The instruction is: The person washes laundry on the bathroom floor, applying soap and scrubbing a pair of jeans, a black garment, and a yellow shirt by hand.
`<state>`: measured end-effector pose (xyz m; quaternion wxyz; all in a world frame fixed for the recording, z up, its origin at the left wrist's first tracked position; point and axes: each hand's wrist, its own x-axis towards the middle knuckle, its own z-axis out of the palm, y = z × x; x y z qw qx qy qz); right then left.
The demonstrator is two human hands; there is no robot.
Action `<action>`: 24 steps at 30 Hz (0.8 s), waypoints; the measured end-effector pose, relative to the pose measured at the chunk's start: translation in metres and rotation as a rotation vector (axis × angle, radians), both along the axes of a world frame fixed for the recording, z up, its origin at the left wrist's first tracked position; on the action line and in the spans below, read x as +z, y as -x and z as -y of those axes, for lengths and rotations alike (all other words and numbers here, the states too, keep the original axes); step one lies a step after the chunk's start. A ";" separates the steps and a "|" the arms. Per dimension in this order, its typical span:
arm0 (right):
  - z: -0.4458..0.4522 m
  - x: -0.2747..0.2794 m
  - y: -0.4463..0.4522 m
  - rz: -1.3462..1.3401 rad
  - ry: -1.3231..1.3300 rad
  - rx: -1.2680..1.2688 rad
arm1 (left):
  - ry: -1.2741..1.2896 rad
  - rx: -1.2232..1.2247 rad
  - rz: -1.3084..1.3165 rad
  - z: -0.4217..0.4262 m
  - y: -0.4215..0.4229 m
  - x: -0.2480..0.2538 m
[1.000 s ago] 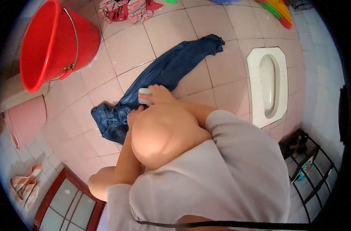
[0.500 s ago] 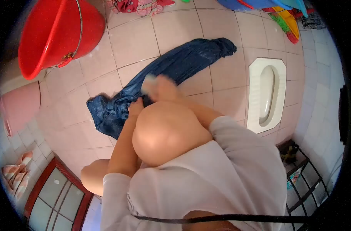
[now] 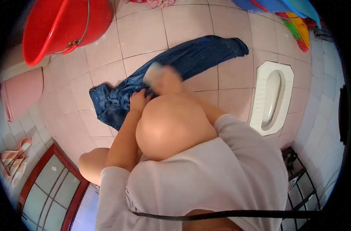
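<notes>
Tiled floor (image 3: 235, 73): pink squares are seen underfoot, a squat toilet (image 3: 261, 88) set in at the right.
Denim garment (image 3: 198, 54): it is stretched out across those tiles, just ahead of the knee (image 3: 173, 129).
Right hand (image 3: 172, 81): a pale block (image 3: 154, 74) is clasped here, fingers closed about it, over the denim; all is smeared by blur, so contact with the cloth cannot be told.
Left hand (image 3: 137, 102): pressed to the denim, fingers slightly parted; whether a fold is pinched cannot be made out.
Red bucket (image 3: 96, 23), blue container (image 3: 281, 5): both are cut off at the top.
</notes>
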<state>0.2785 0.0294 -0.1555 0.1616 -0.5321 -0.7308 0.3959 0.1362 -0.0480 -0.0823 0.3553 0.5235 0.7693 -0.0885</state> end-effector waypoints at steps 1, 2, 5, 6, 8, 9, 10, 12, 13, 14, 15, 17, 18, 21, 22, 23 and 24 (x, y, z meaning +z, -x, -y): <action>-0.006 0.020 -0.008 -0.003 0.000 0.008 | -0.007 -0.127 0.058 0.003 0.012 -0.008; -0.015 0.043 -0.025 0.079 -0.256 0.253 | 0.000 -0.123 0.049 0.009 0.016 -0.015; -0.098 0.042 -0.118 0.392 -0.465 0.179 | 0.060 -0.119 -0.094 0.004 0.017 -0.002; -0.131 -0.002 -0.178 0.635 -0.452 0.098 | 0.065 -0.113 -0.100 0.002 0.016 0.001; -0.160 0.004 -0.246 0.773 -0.529 -0.127 | -0.591 -0.122 0.030 -0.008 0.017 0.016; -0.163 0.012 -0.245 0.849 -0.451 -0.278 | -0.637 -0.088 -0.157 -0.004 0.024 0.022; -0.167 0.023 -0.241 0.925 -0.372 -0.426 | -0.679 -0.050 -0.342 0.000 0.028 0.026; -0.169 -0.020 -0.222 0.824 -0.386 -0.393 | -0.464 0.593 -0.533 0.017 0.039 0.016; -0.170 -0.034 -0.212 0.730 -0.391 -0.372 | -0.266 0.765 -0.543 0.037 0.058 -0.005; -0.147 -0.018 -0.159 0.553 -0.404 -0.306 | -0.066 0.935 -0.542 0.053 0.078 -0.026; -0.110 0.033 -0.092 0.447 -0.497 -0.196 | -0.061 0.953 -0.539 0.057 0.083 -0.029; -0.040 0.062 0.001 0.088 -0.318 -0.017 | 0.131 0.845 -0.320 0.065 0.087 -0.031; -0.001 0.010 0.034 0.003 -0.265 0.344 | 0.137 0.860 -0.318 0.074 0.088 -0.037; -0.003 0.031 0.038 -0.017 0.283 0.247 | -0.117 0.716 -0.124 0.087 0.100 -0.044; -0.040 0.076 0.013 0.190 0.074 0.485 | -0.111 0.734 -0.129 0.088 0.100 -0.030; -0.063 0.037 -0.019 0.355 -0.405 0.490 | -0.183 0.709 -0.103 0.086 0.102 -0.013; -0.087 0.040 -0.053 0.390 -0.333 0.214 | -0.262 0.680 -0.074 0.084 0.105 -0.005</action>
